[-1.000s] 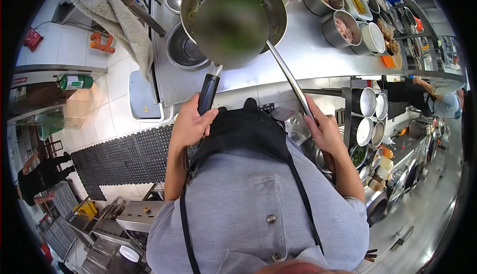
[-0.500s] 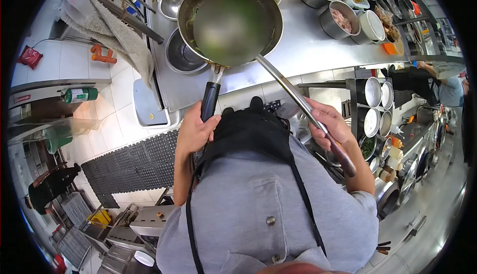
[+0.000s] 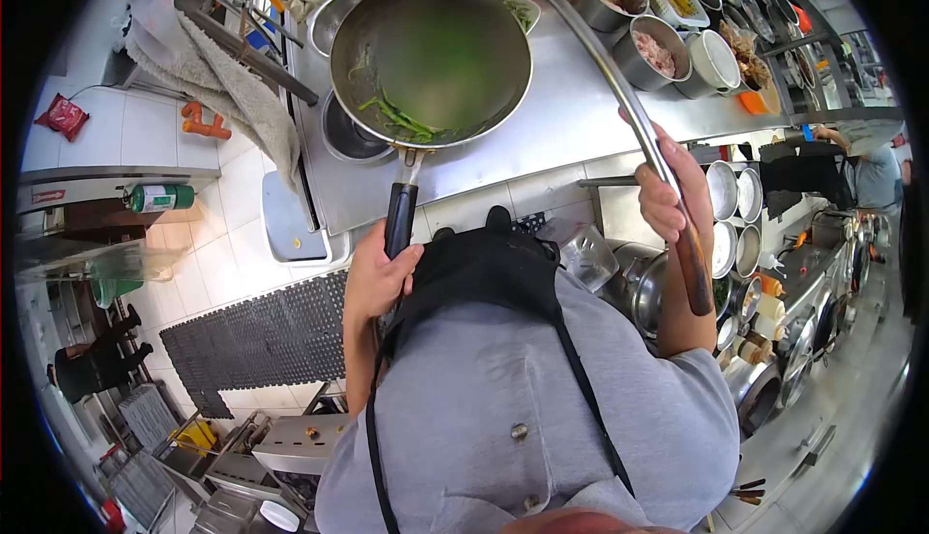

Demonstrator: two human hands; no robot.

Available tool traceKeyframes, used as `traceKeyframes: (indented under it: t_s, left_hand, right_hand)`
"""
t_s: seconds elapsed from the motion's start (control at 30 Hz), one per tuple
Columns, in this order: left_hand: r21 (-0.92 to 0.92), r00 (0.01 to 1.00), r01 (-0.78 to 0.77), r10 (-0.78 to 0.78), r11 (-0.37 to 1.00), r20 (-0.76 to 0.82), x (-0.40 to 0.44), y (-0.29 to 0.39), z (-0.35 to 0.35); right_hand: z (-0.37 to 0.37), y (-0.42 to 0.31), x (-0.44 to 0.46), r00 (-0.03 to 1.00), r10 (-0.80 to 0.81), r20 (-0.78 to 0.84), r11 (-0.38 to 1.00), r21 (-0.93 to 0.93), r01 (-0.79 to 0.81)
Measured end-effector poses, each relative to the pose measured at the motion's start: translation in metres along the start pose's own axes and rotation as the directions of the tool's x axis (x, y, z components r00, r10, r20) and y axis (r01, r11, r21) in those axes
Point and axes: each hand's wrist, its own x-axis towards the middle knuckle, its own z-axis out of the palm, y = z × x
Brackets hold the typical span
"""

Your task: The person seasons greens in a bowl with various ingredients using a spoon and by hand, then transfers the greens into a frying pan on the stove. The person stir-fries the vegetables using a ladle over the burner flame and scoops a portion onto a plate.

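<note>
My left hand (image 3: pixel 379 271) is wrapped around the black handle of a frying pan (image 3: pixel 363 99), which is over the steel counter. Long green vegetable stalks (image 3: pixel 402 120) lie in the pan near the handle side; the pan's middle is blurred. In my right hand (image 3: pixel 677 191) is a long metal ladle (image 3: pixel 624 94) with a wooden handle end. Its dark bowl is at the top edge of the view, beyond the pan, with some food bits in it. A dish with green stalks (image 3: pixel 516 10) is partly hidden behind the pan's right rim.
Metal bowls (image 3: pixel 350 133) sit under and left of the pan. Steel pots with pale meat (image 3: pixel 655 53) and a white tub (image 3: pixel 714 55) line the counter's right. A towel (image 3: pixel 227 89) hangs at left. Another person (image 3: pixel 876 176) stands far right.
The ladle has come up out of the pan toward the far right, my right hand rising with it. The pan has shifted slightly left and nearer, and the green stalks now show.
</note>
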Motion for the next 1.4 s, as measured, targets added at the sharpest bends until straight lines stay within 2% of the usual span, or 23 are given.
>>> traceKeyframes:
  t_s: [0.1, 0.17, 0.2, 0.33, 0.37, 0.47, 0.6, 0.67, 0.87, 0.9, 0.97, 1.03, 1.1, 1.13, 1.2, 1.23, 1.3, 1.4]
  left_hand:
    - [-0.032, 1.000, 0.004, -0.005, 0.999, -0.022, -0.009, 0.003, -0.002]
    - [-0.064, 0.999, 0.012, -0.013, 0.998, -0.029, -0.018, 0.007, -0.004]
    - [-0.085, 0.999, 0.001, -0.005, 0.996, -0.051, -0.023, 0.007, -0.005]
    - [-0.133, 0.993, 0.003, -0.018, 0.991, -0.118, -0.041, 0.010, -0.006]
    - [-0.150, 0.989, 0.020, -0.041, 0.989, -0.142, -0.044, 0.010, -0.007]
    - [-0.168, 0.983, 0.021, -0.051, 0.986, -0.175, -0.052, 0.010, -0.007]
    - [-0.167, 0.971, 0.042, -0.079, 0.985, -0.224, -0.055, 0.008, -0.004]
    - [-0.160, 0.968, 0.039, -0.076, 0.986, -0.238, -0.053, 0.007, -0.002]
    - [-0.139, 0.959, 0.028, -0.066, 0.990, -0.277, -0.055, 0.006, 0.008]
    - [-0.145, 0.961, 0.026, -0.065, 0.989, -0.271, -0.055, 0.007, 0.011]
    - [-0.158, 0.962, 0.022, -0.064, 0.987, -0.266, -0.056, 0.007, 0.017]
    - [-0.156, 0.963, 0.003, -0.045, 0.988, -0.266, -0.056, 0.007, 0.022]
    - [-0.182, 0.965, 0.018, -0.064, 0.983, -0.253, -0.055, 0.008, 0.027]
    - [-0.207, 0.969, 0.034, -0.083, 0.978, -0.234, -0.057, 0.007, 0.031]
    - [-0.198, 0.968, 0.024, -0.072, 0.980, -0.240, -0.054, 0.006, 0.039]
    - [-0.177, 0.967, 0.020, -0.064, 0.984, -0.247, -0.052, 0.006, 0.042]
    - [-0.165, 0.966, -0.001, -0.042, 0.986, -0.255, -0.051, 0.002, 0.046]
    - [-0.167, 0.964, 0.023, -0.067, 0.986, -0.258, -0.050, 0.006, 0.056]
  right_hand:
    - [-0.008, -0.010, 0.016, 0.995, -0.093, -0.047, 0.993, -0.075, 0.089]
    - [-0.010, -0.010, 0.033, 0.951, -0.148, -0.270, 0.939, -0.341, 0.050]
    - [-0.014, -0.009, 0.043, 0.936, -0.167, -0.309, 0.896, -0.445, 0.012]
    - [-0.036, 0.010, 0.075, 0.924, -0.233, -0.305, 0.699, -0.713, -0.060]
    - [-0.043, 0.015, 0.080, 0.925, -0.232, -0.302, 0.700, -0.712, -0.057]
    - [-0.055, 0.029, 0.089, 0.919, -0.269, -0.289, 0.519, -0.847, -0.114]
    - [-0.058, 0.031, 0.088, 0.916, -0.279, -0.288, 0.486, -0.865, -0.123]
    - [-0.063, 0.029, 0.085, 0.919, -0.298, -0.257, 0.385, -0.914, -0.130]
    - [-0.075, 0.034, 0.082, 0.905, -0.380, -0.190, 0.297, -0.952, -0.076]
    - [-0.074, 0.034, 0.083, 0.911, -0.370, -0.180, 0.296, -0.953, -0.069]
    - [-0.072, 0.031, 0.081, 0.904, -0.341, -0.257, 0.394, -0.913, -0.111]
    - [-0.077, 0.032, 0.082, 0.903, -0.367, -0.224, 0.343, -0.935, -0.092]
    - [-0.078, 0.032, 0.081, 0.900, -0.348, -0.264, 0.429, -0.898, -0.097]
    - [-0.078, 0.033, 0.078, 0.901, -0.342, -0.267, 0.425, -0.899, -0.105]
    - [-0.075, 0.028, 0.077, 0.911, -0.330, -0.246, 0.505, -0.862, -0.050]
    - [-0.073, 0.021, 0.076, 0.912, -0.335, -0.235, 0.498, -0.866, -0.041]
    - [-0.068, 0.012, 0.071, 0.934, -0.240, -0.265, 0.672, -0.740, -0.037]
    - [-0.075, 0.003, 0.057, 0.965, -0.190, -0.181, 0.751, -0.660, 0.025]
